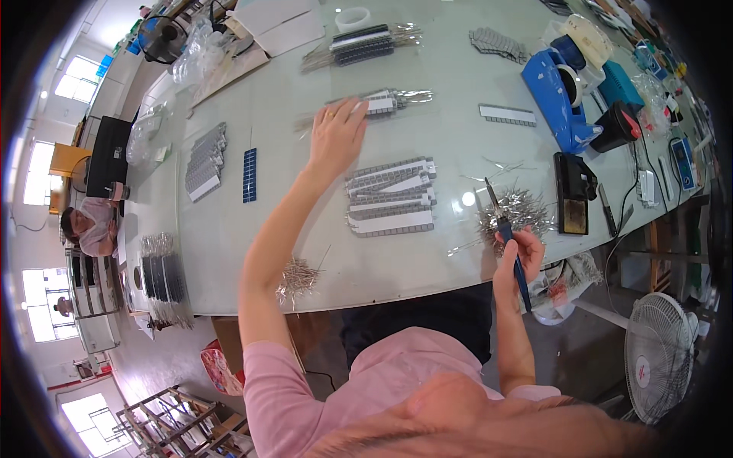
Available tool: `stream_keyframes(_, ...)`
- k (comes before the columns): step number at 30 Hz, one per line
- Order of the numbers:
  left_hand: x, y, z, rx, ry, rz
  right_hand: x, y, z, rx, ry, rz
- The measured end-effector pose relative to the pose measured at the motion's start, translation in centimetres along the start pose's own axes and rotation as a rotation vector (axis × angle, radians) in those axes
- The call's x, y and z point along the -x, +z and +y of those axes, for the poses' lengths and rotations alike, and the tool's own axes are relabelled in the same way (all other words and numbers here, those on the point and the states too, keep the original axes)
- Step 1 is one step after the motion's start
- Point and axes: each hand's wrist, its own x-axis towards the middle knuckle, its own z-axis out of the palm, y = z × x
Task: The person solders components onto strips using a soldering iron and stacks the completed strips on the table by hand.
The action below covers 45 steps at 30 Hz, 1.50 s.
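Observation:
My left hand (pixel 337 139) reaches across the table, its fingers stretched out and lying on the near left end of a stack of grey and white strips (pixel 382 104) with thin wires sticking out at the sides. In my right hand (pixel 517 256) is a soldering iron (pixel 505 229) with a dark blue handle, its metal tip pointing up and away from me. Under and beside the iron lies a tangled heap of short silvery wire leads (pixel 527 210). Between my arms sit several grey segmented strips with white faces (pixel 393 221), side by side.
Farther back is a bundle of dark strips with wires (pixel 363 47). To the right stand a blue tape dispenser (pixel 551 99), a black tray (pixel 571 195) and a knife (pixel 607 210). A dark blue strip (pixel 250 175) and another wire heap (pixel 299 279) lie left. A white fan (pixel 658 355) stands lower right.

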Motion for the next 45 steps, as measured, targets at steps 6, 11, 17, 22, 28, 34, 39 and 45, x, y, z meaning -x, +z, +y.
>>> stream_keyframes(6,9.1,-7.7,11.0,0.117,0.040,-0.360,0.1,0.0,0.0,0.006,0.020,-0.035)
stream_keyframes(11,13.3,-9.1,14.8,0.101,-0.069,-0.462,0.0,0.0,-0.2,0.022,0.023,-0.073)
stream_keyframes(17,11.8,-7.5,12.9,0.073,-0.094,-0.339,0.2,0.1,-0.3,0.014,-0.003,-0.087)
stream_keyframes(22,12.0,-6.4,12.6,0.047,0.061,-0.284,0.1,0.1,-0.4,0.040,-0.031,-0.078)
stream_keyframes(28,11.5,-7.2,13.2,0.139,-0.084,-0.282,0.4,-0.1,0.0,0.010,-0.024,-0.087)
stream_keyframes(34,11.5,-6.1,12.7,0.075,0.014,-0.159,0.3,-0.2,-0.3,0.007,-0.031,-0.098)
stream_keyframes(39,13.1,-6.9,13.7,-0.011,0.074,-0.156,0.3,-0.3,-0.3,0.035,-0.046,-0.100)
stream_keyframes(45,15.2,-8.7,16.1,0.054,0.003,-0.223,0.4,-0.2,-0.1,0.022,-0.020,-0.087)
